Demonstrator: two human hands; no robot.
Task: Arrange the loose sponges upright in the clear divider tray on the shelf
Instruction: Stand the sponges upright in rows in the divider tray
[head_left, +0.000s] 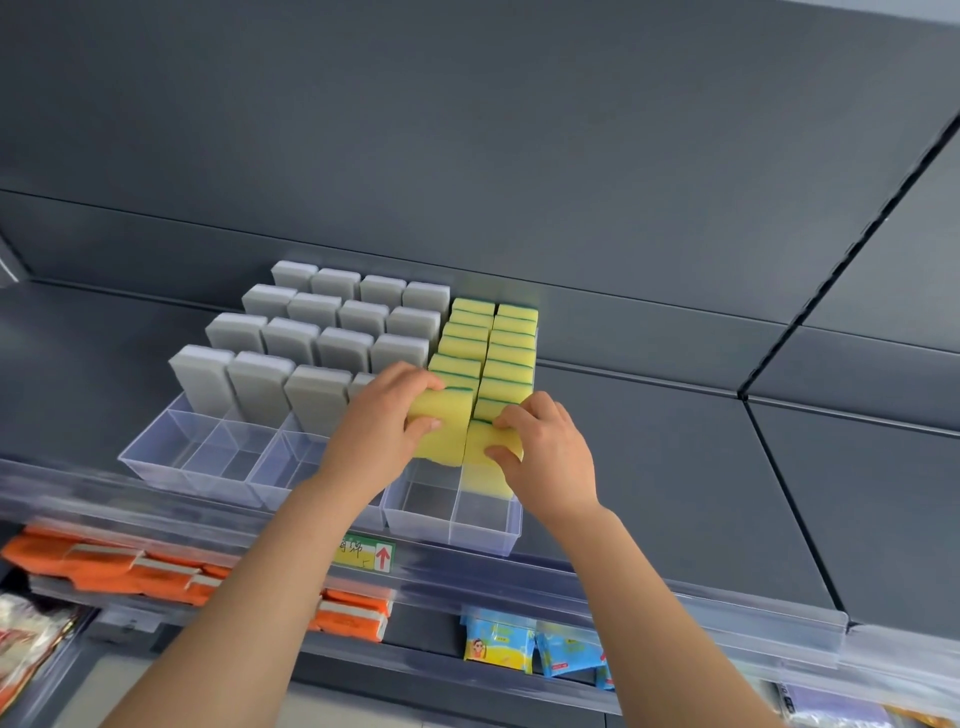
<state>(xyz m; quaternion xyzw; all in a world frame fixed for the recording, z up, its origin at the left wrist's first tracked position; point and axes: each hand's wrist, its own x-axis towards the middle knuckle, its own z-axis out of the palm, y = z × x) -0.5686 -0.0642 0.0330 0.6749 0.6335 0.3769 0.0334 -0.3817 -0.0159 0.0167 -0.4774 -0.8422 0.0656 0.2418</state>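
Note:
A clear divider tray (156, 460) sits on the dark shelf, its rear lanes filled with upright grey sponges (311, 338) and, on the right, two lanes of upright yellow-green sponges (488, 348). My left hand (379, 415) grips one yellow sponge (441, 431) at the front of the left yellow lane. My right hand (545, 447) grips another yellow sponge (485, 454) at the front of the right yellow lane. Both sponges stand upright, partly inside the tray.
The tray's front compartments (431, 506) hold nothing. A clear price rail (519, 571) with a yellow-green label (363, 553) runs along the shelf edge. Below it lie orange packs (130, 569) and blue packets (519, 644). Bare shelf (675, 467) lies to the right.

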